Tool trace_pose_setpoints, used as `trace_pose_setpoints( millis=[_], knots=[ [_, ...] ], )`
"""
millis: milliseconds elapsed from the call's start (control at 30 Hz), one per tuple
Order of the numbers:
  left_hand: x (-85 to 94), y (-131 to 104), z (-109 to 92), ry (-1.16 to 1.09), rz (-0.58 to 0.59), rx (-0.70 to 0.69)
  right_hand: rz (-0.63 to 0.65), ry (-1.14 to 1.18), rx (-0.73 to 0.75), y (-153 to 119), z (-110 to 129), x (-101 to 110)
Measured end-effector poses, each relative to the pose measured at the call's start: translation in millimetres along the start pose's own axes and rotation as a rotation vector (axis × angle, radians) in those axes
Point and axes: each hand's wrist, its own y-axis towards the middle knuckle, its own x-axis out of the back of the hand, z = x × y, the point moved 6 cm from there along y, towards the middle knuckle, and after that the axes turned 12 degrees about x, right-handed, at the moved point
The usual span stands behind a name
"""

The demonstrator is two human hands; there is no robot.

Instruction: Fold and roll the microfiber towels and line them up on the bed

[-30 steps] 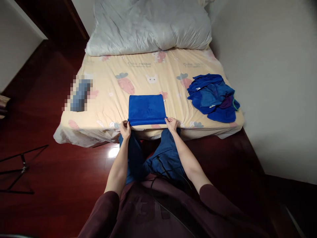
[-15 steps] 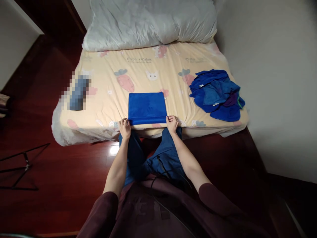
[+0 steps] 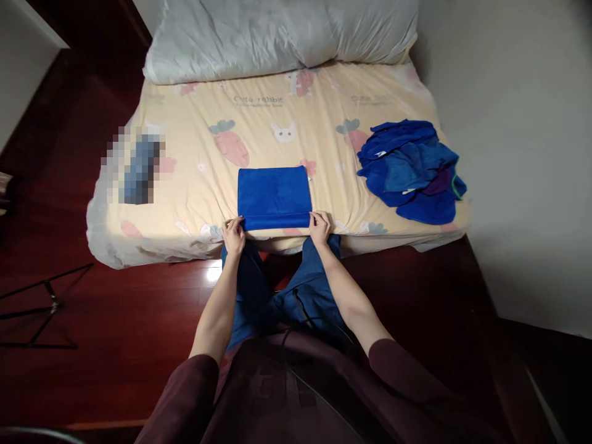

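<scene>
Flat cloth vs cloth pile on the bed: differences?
The cloth lies flat with straight edges; the pile is crumpled and uneven. The left hand and right hand touch the cloth; neither touches the pile. The cloth looks blue; the pile adds purple and green. Both lie on the bed.

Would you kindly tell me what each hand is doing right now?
Left hand: closed, holding the folded cloth at its near left corner.
Right hand: closed, holding its near right corner.
</scene>
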Motion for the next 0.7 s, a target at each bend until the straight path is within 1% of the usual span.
trace_pose_setpoints(
  millis=[100,233,367,433,567,700],
  knots=[
    [1.6,-2,-4,-0.012,0.006,0.021,0.028,0.036,-0.008,6,-3,2],
    [3.9,-12,-8,0.01,0.042,0.023,0.104,0.048,0.002,9,-2,9],
    [3.0,-23,-6,0.02,0.122,-0.029,0.081,0.023,0.118,-5,11,24],
    [2.3,-26,-3,0.011,0.148,-0.044,0.116,-0.023,0.193,-14,19,27],
    [1.6,-27,1,-0.02,0.156,-0.058,0.226,-0.152,0.306,-25,33,27],
    [0.5,-24,1,-0.048,0.129,-0.036,0.337,-0.184,0.368,-24,37,16]
  ],
)
